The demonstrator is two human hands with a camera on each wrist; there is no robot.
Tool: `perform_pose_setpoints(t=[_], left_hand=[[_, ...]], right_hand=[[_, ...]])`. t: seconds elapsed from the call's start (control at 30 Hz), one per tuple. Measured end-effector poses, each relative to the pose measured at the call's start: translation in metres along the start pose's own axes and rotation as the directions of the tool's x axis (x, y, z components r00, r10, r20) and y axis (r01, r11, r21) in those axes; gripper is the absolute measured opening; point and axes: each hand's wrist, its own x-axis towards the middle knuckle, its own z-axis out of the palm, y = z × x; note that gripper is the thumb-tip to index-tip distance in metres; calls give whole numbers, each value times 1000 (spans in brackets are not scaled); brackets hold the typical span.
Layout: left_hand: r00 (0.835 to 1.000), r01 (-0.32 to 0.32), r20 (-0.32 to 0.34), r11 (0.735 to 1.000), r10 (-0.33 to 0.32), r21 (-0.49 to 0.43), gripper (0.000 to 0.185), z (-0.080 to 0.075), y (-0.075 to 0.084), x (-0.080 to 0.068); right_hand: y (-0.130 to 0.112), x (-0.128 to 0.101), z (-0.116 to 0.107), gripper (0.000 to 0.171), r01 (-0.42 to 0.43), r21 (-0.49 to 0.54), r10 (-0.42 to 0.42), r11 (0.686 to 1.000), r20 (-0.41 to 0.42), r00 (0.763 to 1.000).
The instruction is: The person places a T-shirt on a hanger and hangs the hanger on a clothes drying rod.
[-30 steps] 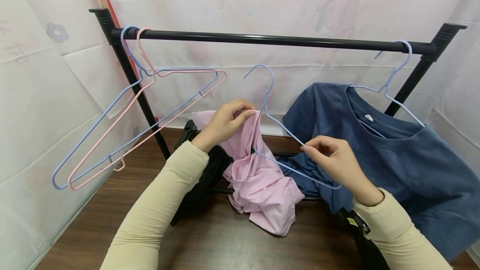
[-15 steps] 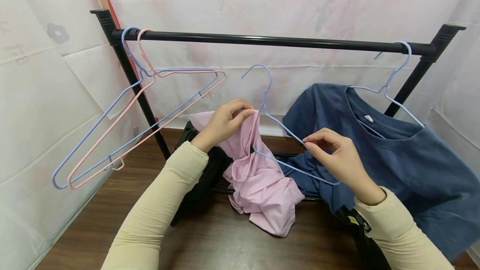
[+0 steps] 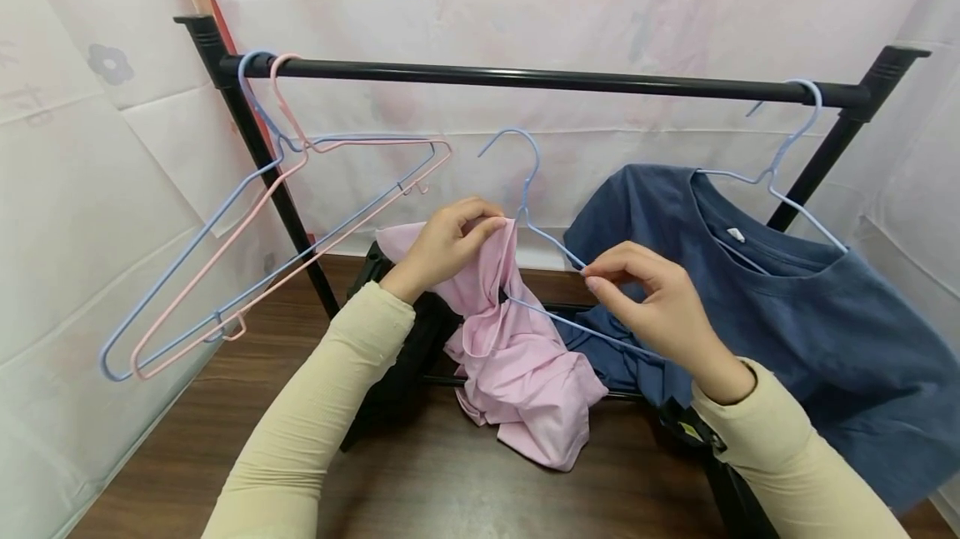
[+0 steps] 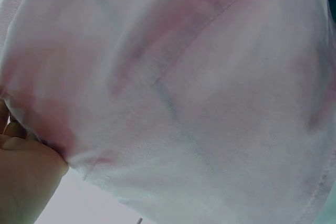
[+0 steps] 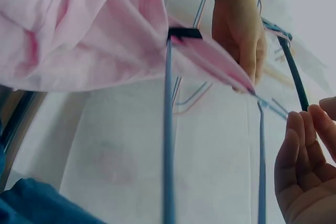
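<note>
My left hand (image 3: 457, 243) pinches the top edge of a pink shirt (image 3: 525, 356), thumb against fingers, close beside the neck of a light blue wire hanger (image 3: 528, 177). One end of that hanger goes into the shirt's opening and is hidden by the cloth. The other end is bare, and my right hand (image 3: 648, 293) pinches its sloping shoulder between thumb and fingertips. The hook stands upright below the rail, apart from it. In the right wrist view the hanger's lower bar (image 5: 168, 129) runs into the shirt. Pink cloth (image 4: 173, 103) fills most of the left wrist view.
A black rail (image 3: 480, 77) spans the rack. At its left hang a blue hanger (image 3: 183, 235) and a pink hanger (image 3: 217, 252), both bare. A dark blue T-shirt (image 3: 780, 306) hangs on a blue hanger at the right. Black cloth (image 3: 397, 381) lies left of the pink shirt.
My right hand has slid up and left along the hanger's shoulder toward its neck. The hanger's hook has shifted slightly left. My left hand keeps its pinch on the shirt, nearly still.
</note>
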Motion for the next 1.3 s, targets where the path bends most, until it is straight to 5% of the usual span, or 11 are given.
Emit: perform_pose_setpoints(t=[0.3, 0.63, 0.97, 1.3], left_hand=[[1000, 2, 4, 1000, -2, 13, 17, 0, -1, 0], [1000, -14, 8, 1000, 14, 12, 16, 1, -3, -3], [1000, 1, 16, 1000, -1, -9, 17, 1, -3, -5], [1000, 4, 8, 1000, -4, -13, 17, 0, -4, -4]], right_hand=[[-5, 5, 27, 19, 37, -20, -33, 999, 162, 986], [5, -7, 62, 14, 128, -61, -111, 990, 232, 966], [8, -19, 89, 18, 46, -167, 19, 985, 368, 930], [12, -26, 106, 15, 95, -268, 39, 959, 456, 889]])
